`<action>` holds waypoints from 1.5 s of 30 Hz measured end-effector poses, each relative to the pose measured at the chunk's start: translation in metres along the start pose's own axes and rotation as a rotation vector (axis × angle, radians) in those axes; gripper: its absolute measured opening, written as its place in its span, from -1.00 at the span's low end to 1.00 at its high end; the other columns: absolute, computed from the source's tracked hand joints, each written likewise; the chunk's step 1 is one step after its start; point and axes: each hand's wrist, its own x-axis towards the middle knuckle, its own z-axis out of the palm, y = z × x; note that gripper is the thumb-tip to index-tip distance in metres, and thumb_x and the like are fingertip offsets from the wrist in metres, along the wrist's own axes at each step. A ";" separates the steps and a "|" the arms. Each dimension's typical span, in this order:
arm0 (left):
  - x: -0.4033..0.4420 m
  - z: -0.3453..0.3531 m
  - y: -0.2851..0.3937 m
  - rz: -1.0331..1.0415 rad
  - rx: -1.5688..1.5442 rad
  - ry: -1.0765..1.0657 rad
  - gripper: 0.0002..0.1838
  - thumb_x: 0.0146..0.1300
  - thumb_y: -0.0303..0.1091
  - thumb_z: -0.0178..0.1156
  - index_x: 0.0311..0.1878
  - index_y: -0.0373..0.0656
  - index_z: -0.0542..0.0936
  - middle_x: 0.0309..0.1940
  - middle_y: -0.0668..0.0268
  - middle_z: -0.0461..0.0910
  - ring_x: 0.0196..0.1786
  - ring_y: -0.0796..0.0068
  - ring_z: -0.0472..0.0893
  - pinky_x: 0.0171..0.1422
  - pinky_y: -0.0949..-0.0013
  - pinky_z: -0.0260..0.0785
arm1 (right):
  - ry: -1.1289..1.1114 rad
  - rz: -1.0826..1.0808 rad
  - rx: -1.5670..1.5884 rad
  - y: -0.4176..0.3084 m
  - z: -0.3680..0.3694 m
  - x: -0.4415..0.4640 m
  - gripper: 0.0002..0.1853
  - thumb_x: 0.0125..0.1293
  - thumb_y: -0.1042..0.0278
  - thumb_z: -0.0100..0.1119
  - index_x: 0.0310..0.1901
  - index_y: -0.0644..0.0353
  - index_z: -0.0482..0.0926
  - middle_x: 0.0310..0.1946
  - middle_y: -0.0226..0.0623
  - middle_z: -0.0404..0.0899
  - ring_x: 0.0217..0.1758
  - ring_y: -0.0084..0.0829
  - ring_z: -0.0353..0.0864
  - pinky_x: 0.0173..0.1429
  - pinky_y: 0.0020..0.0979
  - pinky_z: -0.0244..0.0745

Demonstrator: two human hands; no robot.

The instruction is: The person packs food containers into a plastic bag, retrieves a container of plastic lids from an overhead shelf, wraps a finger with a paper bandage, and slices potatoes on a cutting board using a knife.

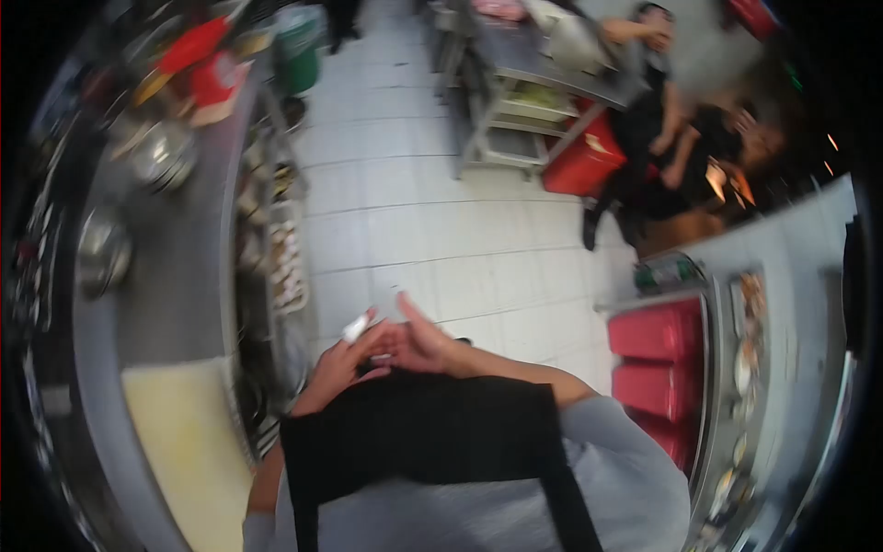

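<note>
In front of the black apron (418, 428), my two hands meet at waist height. My left hand (345, 366) has its fingers stretched toward the right palm. A small white piece (356, 327) shows at its fingers; blur hides whether it is a wrapping or a loose scrap. My right hand (421, 345) has its thumb raised and apart, and its other fingers bend in against the left fingers. I see no object gripped between the two hands.
On the left, a steel counter (189, 304) carries a pale cutting board (189, 428) and metal bowls (104, 253). Red bins (653, 331) stand at right. Two people (658, 120) sit near a red container (584, 152) and a steel table (529, 64).
</note>
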 end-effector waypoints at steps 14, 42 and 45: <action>0.098 -0.200 -0.061 -0.284 -0.839 0.276 -0.58 0.29 -0.37 0.06 0.22 -0.11 0.40 0.10 0.23 0.45 -0.12 0.51 0.53 0.04 0.40 0.38 | -0.380 0.345 -0.331 -0.206 0.125 0.200 -0.06 0.17 -0.57 -0.60 -0.01 0.20 0.48 0.07 -0.14 0.44 0.07 -0.16 0.46 0.19 -0.21 0.29; 0.016 -0.338 -0.142 -0.360 -0.268 1.389 -0.61 0.27 -0.47 0.04 0.18 -0.10 0.39 0.39 0.23 0.08 0.16 0.41 0.40 0.08 0.38 0.33 | -0.517 -0.294 -0.262 -0.301 0.325 0.392 -0.83 0.31 0.45 0.02 -0.08 0.20 0.43 -0.21 -0.32 0.58 -0.13 -0.39 0.61 -0.03 -0.37 0.56; 0.026 -0.345 -0.127 -0.343 -0.262 1.395 -0.65 0.30 -0.46 0.00 0.16 -0.17 0.38 0.38 0.20 0.10 0.13 0.39 0.42 0.08 0.40 0.33 | -0.193 -0.188 0.005 -0.260 0.264 0.404 -0.93 0.31 0.47 0.02 -0.19 0.13 0.41 -0.27 -0.35 0.55 -0.17 -0.37 0.60 0.01 -0.23 0.56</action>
